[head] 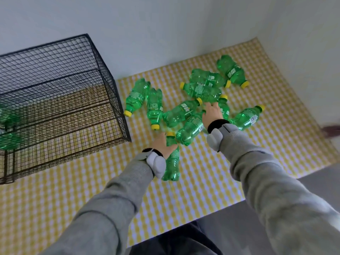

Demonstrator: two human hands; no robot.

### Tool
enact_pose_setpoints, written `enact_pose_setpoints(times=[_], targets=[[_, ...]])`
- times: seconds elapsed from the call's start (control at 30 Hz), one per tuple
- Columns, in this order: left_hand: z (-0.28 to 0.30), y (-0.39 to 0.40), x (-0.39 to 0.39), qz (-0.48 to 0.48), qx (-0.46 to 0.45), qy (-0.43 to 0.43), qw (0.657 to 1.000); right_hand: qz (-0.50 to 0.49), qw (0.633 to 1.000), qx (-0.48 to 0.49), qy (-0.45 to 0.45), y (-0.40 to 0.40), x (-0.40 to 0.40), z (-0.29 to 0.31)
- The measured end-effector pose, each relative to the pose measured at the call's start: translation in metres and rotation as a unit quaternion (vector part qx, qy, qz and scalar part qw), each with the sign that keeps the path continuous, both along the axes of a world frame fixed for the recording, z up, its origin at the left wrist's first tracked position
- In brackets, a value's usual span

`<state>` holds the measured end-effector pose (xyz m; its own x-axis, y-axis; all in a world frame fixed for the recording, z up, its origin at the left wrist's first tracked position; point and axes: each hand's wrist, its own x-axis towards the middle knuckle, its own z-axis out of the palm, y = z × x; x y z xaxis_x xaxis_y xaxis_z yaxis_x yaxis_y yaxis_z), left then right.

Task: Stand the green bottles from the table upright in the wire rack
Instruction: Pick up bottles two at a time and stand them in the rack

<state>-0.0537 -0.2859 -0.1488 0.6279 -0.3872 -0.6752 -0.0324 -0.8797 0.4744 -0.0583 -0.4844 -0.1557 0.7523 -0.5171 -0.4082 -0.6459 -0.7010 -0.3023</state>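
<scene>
Left hand [164, 144] gripped a bottle [172, 162] by the neck, cap up. Right hand [211, 113] was open, reaching into the bottle pile [198, 100] on the desk [202, 190] at 1 o'clock. Rack [60, 100] sat at 10 o'clock, green bottles visible inside its left edge.

Green bottles [191, 126] with yellow caps, yellow-white checked tablecloth [202, 181], black wire rack [103, 70].

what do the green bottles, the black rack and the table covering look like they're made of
Green bottles: clear tinted plastic, glossy, with yellow screw caps. Black wire-mesh rack: probably coated metal wire, matte. Yellow-and-white checked table covering: lies flat and smooth, cloth or vinyl, can't tell which.
</scene>
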Motion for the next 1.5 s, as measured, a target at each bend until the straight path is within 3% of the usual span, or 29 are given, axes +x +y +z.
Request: enact_pose_setpoints(times=[0.17,0.4,0.57,0.73,1.0,1.2,1.3,1.5], targets=[[-0.007,-0.006,0.000,-0.011,-0.006,-0.006,1.000,0.093,0.990,-0.003,0.104,-0.013,0.009,0.010],[-0.012,-0.002,0.009,0.061,-0.044,0.039,0.996,0.149,0.974,-0.051,0.161,-0.012,0.016,0.012],[0.003,0.011,0.023,-0.013,0.000,0.015,1.000,0.138,0.973,-0.056,0.175,-0.010,0.031,0.037],[0.030,0.022,0.039,-0.092,0.024,-0.006,0.995,0.214,0.957,-0.016,0.194,-0.002,0.044,0.070],[0.069,0.047,0.041,-0.178,0.064,-0.025,0.982,0.321,0.926,-0.002,0.197,0.046,0.045,0.103],[0.086,0.076,0.026,-0.201,0.079,-0.135,0.967,0.403,0.899,-0.023,0.168,0.091,0.038,0.114],[0.106,0.102,0.031,-0.170,0.061,-0.191,0.965,0.408,0.904,-0.035,0.125,0.114,0.048,0.141],[0.181,0.187,0.074,-0.074,0.010,-0.211,0.975,0.419,0.904,-0.076,0.032,0.174,0.083,0.233]])
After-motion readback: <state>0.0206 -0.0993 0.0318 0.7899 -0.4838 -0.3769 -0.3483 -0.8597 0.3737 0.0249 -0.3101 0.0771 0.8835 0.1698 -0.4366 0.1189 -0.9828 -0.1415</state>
